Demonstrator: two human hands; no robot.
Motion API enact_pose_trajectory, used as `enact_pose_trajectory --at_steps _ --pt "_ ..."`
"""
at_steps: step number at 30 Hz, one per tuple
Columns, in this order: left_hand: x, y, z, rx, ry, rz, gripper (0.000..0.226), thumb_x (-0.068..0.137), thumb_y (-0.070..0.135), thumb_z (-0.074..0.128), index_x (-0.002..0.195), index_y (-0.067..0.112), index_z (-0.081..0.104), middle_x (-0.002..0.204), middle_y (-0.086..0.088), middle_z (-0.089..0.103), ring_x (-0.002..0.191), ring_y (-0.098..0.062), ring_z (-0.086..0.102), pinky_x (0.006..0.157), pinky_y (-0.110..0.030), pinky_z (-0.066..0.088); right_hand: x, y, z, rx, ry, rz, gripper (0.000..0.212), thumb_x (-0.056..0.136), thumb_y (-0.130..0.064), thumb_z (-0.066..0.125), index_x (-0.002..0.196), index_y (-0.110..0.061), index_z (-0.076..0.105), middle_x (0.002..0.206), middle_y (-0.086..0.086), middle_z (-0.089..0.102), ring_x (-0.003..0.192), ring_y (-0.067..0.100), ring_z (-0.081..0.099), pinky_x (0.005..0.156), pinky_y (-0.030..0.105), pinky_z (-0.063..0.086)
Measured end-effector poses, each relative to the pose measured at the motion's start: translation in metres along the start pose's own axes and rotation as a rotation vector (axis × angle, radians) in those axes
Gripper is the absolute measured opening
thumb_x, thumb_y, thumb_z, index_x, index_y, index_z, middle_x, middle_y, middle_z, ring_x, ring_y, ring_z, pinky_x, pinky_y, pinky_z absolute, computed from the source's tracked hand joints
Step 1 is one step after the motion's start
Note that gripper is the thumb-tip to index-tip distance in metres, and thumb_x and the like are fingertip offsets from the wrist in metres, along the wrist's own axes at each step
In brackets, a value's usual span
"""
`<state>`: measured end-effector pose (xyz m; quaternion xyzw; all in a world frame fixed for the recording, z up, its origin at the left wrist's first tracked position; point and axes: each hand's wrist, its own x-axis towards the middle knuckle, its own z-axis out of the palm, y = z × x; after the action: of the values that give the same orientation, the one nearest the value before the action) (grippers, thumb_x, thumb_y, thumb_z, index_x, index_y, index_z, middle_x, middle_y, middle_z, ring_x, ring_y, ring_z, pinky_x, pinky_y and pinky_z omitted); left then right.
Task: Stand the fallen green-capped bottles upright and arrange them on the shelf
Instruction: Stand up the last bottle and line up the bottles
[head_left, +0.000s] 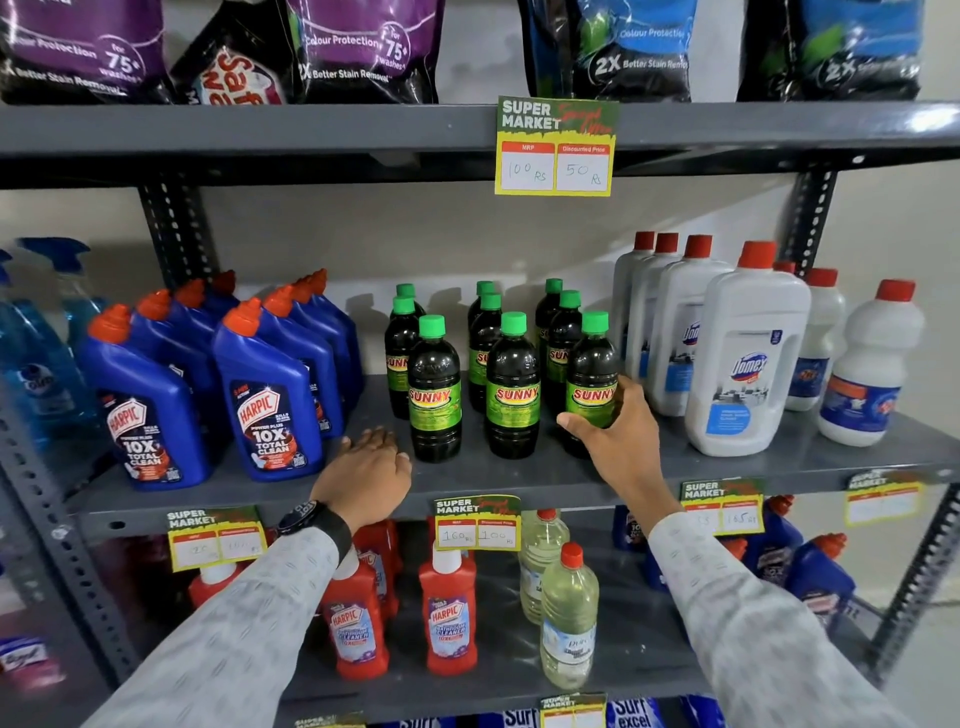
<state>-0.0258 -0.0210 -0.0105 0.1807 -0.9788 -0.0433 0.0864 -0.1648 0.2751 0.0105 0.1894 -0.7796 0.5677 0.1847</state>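
Several dark green-capped bottles with green "Sunny" labels stand upright in three rows on the grey middle shelf (493, 480). The front ones are the left bottle (434, 389), the middle bottle (512, 387) and the right bottle (592, 371). My right hand (618, 436) is wrapped around the lower part of the front right bottle, thumb in front, fingers behind. My left hand (366, 475) rests palm down on the shelf just left of the front left bottle, fingers apart, holding nothing. No bottle lies on its side.
Blue Harpic bottles (265, 400) stand close on the left, white red-capped Domex bottles (743, 358) close on the right. Price tags (477, 522) hang on the shelf's front edge. Red bottles and clear bottles fill the shelf below; detergent pouches sit above.
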Motion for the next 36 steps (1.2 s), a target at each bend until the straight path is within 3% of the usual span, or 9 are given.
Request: enact_pose_trajectory --at_steps 8,12,14,16,19,22,26,28,36 --pt "-0.009 0.006 -0.006 -0.084 0.094 -0.009 0.062 0.106 0.038 0.028 0.16 0.009 0.026 0.169 -0.011 0.024 0.157 -0.023 0.021 0.127 -0.044 0.014 -0.007 -0.004 -0.002 -0.011 0.063 -0.028 0.085 0.075 -0.048 0.088 0.143 -0.018 0.048 0.136 0.004 0.057 0.127 0.024 0.053 0.106 0.047 0.047" --pt "-0.02 0.01 -0.011 -0.408 0.355 -0.019 0.062 0.1 0.038 0.053 0.157 0.021 0.036 0.163 -0.004 0.039 0.149 -0.023 0.039 0.119 -0.039 0.034 -0.03 -0.006 0.002 -0.017 0.253 -0.114 0.056 0.083 -0.038 0.084 0.127 -0.016 0.056 0.112 0.002 0.054 0.101 0.02 0.055 0.09 0.048 0.052" --pt "-0.021 0.013 -0.014 -0.656 0.396 -0.033 0.067 0.094 0.042 0.062 0.156 0.029 0.038 0.156 0.001 0.049 0.139 -0.018 0.05 0.113 -0.038 0.041 -0.04 -0.011 0.008 -0.007 0.211 -0.135 0.04 0.085 -0.032 0.082 0.117 -0.024 0.06 0.101 -0.005 0.057 0.09 0.01 0.057 0.083 0.043 0.054" --pt "-0.018 0.019 -0.019 -0.906 0.308 -0.039 0.083 0.082 0.055 0.073 0.153 0.043 0.032 0.145 0.012 0.052 0.129 -0.009 0.052 0.108 -0.035 0.041 -0.047 -0.018 0.02 -0.001 0.093 -0.118 0.038 0.087 -0.03 0.082 0.119 -0.028 0.063 0.097 -0.01 0.063 0.088 0.005 0.061 0.083 0.04 0.057" --pt "-0.007 0.028 -0.024 -1.053 0.178 -0.037 0.108 0.063 0.058 0.087 0.153 0.043 0.03 0.14 0.016 0.053 0.128 -0.007 0.054 0.111 -0.038 0.042 -0.052 -0.025 0.043 -0.105 -0.078 -0.086 0.07 0.086 -0.037 0.082 0.147 -0.018 0.051 0.126 -0.003 0.067 0.114 0.015 0.063 0.101 0.042 0.053" --pt "0.002 0.034 -0.02 -1.052 0.175 -0.037 0.105 0.062 0.045 0.093 0.152 0.032 0.04 0.122 0.022 0.062 0.114 0.005 0.058 0.107 -0.033 0.046 -0.044 -0.029 0.059 -0.188 -0.131 -0.042 0.093 0.084 -0.039 0.084 0.158 -0.013 0.033 0.147 0.006 0.056 0.137 0.027 0.051 0.109 0.042 0.041" --pt "0.004 0.035 -0.018 -0.975 0.217 -0.016 0.085 0.07 0.031 0.092 0.144 0.027 0.05 0.126 0.01 0.067 0.113 -0.003 0.063 0.103 -0.028 0.047 -0.027 -0.03 0.066 -0.133 -0.124 -0.011 0.072 0.078 -0.032 0.088 0.137 -0.017 0.049 0.109 -0.009 0.061 0.114 0.024 0.063 0.088 0.033 0.045" --pt "0.003 0.032 -0.02 -0.961 0.222 0.009 0.081 0.072 0.029 0.091 0.143 0.026 0.051 0.126 0.009 0.068 0.112 -0.002 0.063 0.103 -0.028 0.048 -0.023 -0.029 0.067 -0.122 -0.112 -0.005 0.064 0.078 -0.03 0.089 0.13 -0.018 0.052 0.102 -0.012 0.059 0.104 0.021 0.064 0.083 0.032 0.045" --pt "-0.011 0.012 -0.02 -0.933 0.27 0.015 0.081 0.073 0.034 0.09 0.144 0.023 0.052 0.127 0.01 0.068 0.113 0.0 0.063 0.095 -0.02 0.047 -0.026 -0.031 0.068 -0.118 -0.217 -0.021 0.075 0.08 -0.035 0.087 0.142 -0.017 0.05 0.117 -0.004 0.068 0.101 0.013 0.057 0.086 0.031 0.046"
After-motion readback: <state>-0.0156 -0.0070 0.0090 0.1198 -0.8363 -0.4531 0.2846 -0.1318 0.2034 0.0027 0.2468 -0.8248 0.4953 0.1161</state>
